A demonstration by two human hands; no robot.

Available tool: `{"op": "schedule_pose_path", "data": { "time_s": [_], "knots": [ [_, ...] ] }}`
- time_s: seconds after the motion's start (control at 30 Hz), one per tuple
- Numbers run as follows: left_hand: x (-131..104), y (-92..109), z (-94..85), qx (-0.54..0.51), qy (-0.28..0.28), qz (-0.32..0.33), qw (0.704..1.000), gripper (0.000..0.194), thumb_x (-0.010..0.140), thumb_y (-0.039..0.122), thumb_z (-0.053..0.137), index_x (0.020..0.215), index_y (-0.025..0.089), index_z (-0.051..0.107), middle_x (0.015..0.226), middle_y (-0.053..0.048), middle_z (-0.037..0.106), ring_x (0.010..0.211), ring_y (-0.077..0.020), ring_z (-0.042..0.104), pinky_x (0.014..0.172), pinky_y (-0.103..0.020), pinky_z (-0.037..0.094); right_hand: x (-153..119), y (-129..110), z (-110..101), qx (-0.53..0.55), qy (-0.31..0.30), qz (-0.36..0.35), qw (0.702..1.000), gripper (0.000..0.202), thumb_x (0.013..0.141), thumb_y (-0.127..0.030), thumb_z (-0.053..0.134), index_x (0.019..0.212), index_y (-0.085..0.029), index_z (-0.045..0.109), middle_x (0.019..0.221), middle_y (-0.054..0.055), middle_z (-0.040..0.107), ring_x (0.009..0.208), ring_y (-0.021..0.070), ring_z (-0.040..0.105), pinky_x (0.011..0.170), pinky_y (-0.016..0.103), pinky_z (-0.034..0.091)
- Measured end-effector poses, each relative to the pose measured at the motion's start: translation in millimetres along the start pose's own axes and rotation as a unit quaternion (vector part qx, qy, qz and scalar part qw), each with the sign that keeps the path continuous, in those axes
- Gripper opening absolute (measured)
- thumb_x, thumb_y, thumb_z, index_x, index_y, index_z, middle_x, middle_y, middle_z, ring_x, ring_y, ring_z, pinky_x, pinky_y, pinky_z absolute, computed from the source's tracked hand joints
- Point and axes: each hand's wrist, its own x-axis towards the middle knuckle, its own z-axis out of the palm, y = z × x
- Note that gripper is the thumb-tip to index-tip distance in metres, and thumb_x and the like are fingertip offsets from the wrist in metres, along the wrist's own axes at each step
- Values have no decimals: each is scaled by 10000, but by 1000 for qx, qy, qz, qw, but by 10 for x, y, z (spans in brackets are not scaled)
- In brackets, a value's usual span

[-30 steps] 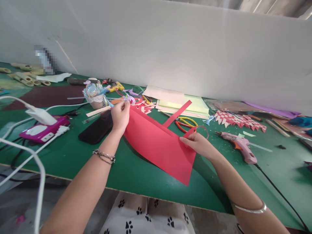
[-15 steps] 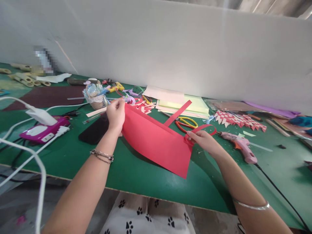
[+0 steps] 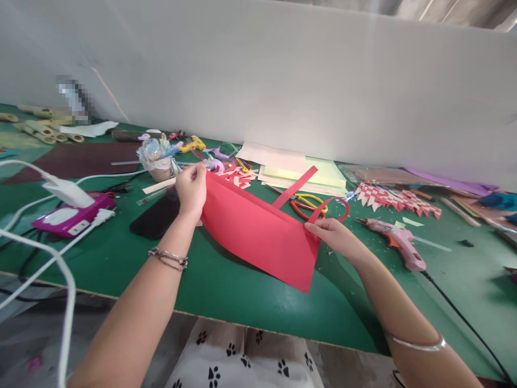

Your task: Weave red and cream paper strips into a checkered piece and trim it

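Observation:
A large red paper sheet point(image 3: 258, 231) hangs tilted above the green table, its upper edge folded or doubled. My left hand point(image 3: 191, 191) is closed on its upper left corner. At the upper right corner, my right hand point(image 3: 329, 231) pinches the sheet, and a curled red strip point(image 3: 343, 207) loops up beside its fingers. Another straight red strip point(image 3: 297, 185) sticks up behind the sheet's upper edge. Just behind lie scissors with red and yellow handles point(image 3: 311, 205), partly covered by the strips.
A pink glue gun point(image 3: 399, 242) lies at the right, its cord running forward. At the left are a magenta power strip point(image 3: 76, 215) with white cables and a black phone point(image 3: 155, 215). Behind are a decorated pot point(image 3: 159, 164), paper scraps point(image 3: 238, 177) and pale sheets point(image 3: 302, 173).
My right hand has shifted slightly left, onto the sheet's upper right corner. The curled strip has moved left with it. My left hand has hardly moved.

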Motion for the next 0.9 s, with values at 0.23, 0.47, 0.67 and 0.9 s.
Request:
{"op": "schedule_pose_path", "data": {
  "time_s": [0.23, 0.47, 0.67, 0.9],
  "knots": [
    [22, 14, -24, -25, 11, -12, 1000, 372, 776, 153, 463, 463, 184, 265, 485, 55, 210, 485, -88, 253, 482, -210, 267, 29, 45, -49, 93, 19, 41, 995, 464, 639, -618, 574, 551, -163, 563, 543, 1, 531, 546, 128, 490, 581, 269, 404],
    [37, -16, -33, -30, 18, -20, 999, 357, 773, 176, 463, 467, 185, 280, 478, 57, 207, 486, -89, 250, 483, -209, 272, 40, 44, -81, 103, 29, 34, 994, 449, 687, -613, 537, 647, -168, 576, 577, -17, 506, 546, 103, 458, 593, 246, 398],
    [38, -65, -34, -16, 18, -16, 1000, 350, 769, 216, 463, 473, 188, 278, 481, 55, 210, 488, -93, 236, 468, -223, 240, -11, -21, -29, -19, 0, 1, 1000, 424, 731, -559, 528, 561, -173, 486, 528, -40, 453, 511, 88, 388, 511, 228, 297],
    [42, -39, -43, -4, 18, -21, 1000, 350, 767, 212, 462, 475, 187, 269, 489, 52, 205, 484, -94, 236, 464, -228, 233, 16, 8, -49, 3, 23, 13, 1000, 426, 721, -551, 517, 527, -171, 514, 516, -20, 485, 510, 103, 442, 542, 241, 349]
  ]
}}
